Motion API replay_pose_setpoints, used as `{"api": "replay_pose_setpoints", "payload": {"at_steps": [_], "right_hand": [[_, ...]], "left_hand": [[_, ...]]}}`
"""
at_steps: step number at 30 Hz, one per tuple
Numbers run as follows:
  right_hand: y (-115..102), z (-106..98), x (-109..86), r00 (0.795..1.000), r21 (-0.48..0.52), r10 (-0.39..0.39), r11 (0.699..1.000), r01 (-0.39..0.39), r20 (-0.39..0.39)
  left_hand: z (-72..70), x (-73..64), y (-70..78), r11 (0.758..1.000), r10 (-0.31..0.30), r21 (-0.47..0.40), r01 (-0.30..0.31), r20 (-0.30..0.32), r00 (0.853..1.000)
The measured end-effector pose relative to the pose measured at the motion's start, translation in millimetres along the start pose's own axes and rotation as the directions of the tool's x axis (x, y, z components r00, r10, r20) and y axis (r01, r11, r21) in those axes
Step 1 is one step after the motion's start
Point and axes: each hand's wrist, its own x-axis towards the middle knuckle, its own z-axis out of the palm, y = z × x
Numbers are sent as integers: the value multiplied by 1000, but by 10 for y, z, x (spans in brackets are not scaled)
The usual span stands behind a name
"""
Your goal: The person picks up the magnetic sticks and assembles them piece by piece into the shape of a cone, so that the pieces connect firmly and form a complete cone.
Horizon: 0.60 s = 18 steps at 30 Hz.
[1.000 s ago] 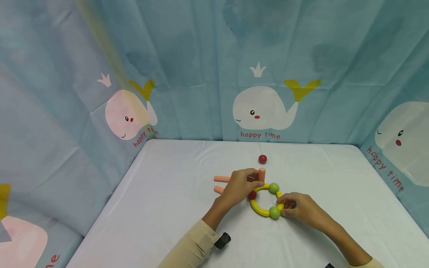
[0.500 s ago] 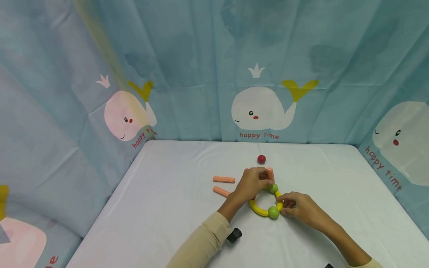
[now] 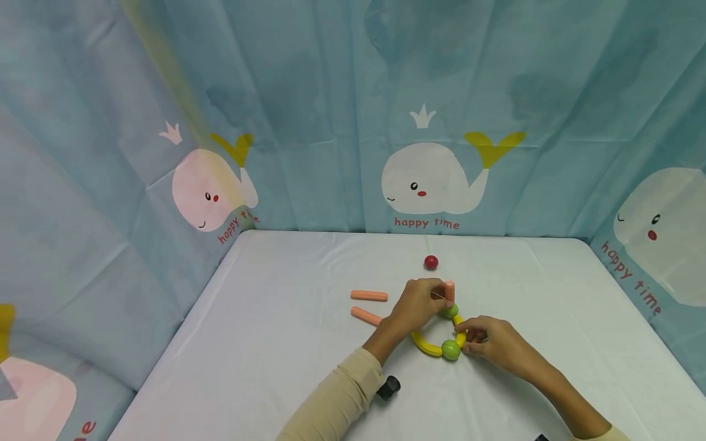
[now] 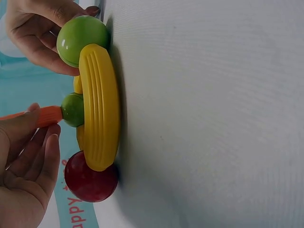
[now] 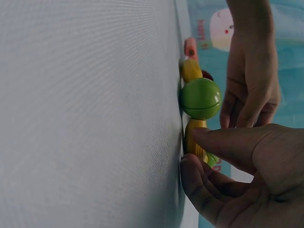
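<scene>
The left hand (image 3: 416, 303), right of the frame's centre in the head view, pinches an orange stick (image 3: 450, 291) between thumb and fingers and holds it upright over the far green ball (image 3: 451, 310). A second ago the stick was over the yellow arc to the left of that ball, and half a second ago it leaned at the ball; now it stands nearly straight. In the left wrist view its lower end meets the top of the ball, so I judge that the stick is lined up there (whether it has entered a hole, I cannot tell).

The right hand (image 3: 493, 343), lower right of centre, pinches the short yellow arc (image 3: 459, 337) with thumb and fingers, as a second ago; this seems to steady the ring. The ring lies flat on the white tabletop (image 3: 248, 337), with the near green ball (image 3: 450, 350) at its front and the long yellow arc (image 3: 427, 348) curving to the left. The ring's red ball (image 4: 92, 178) shows at the bottom of the left wrist view.

The left hand's shift also leaves the upper loose stick (image 3: 369, 296) wholly in sight; the lower loose stick (image 3: 366, 316) is partly covered. A loose red ball (image 3: 431, 263) rests beyond the ring.
</scene>
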Motion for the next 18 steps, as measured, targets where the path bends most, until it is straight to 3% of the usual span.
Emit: {"api": "replay_pose_setpoints", "payload": {"at_steps": [18], "right_hand": [[-7,-2,-5,1000,16,-10,1000,10,-14]], "left_hand": [[25,-8,14,999,-43,6,43,23,999]]}}
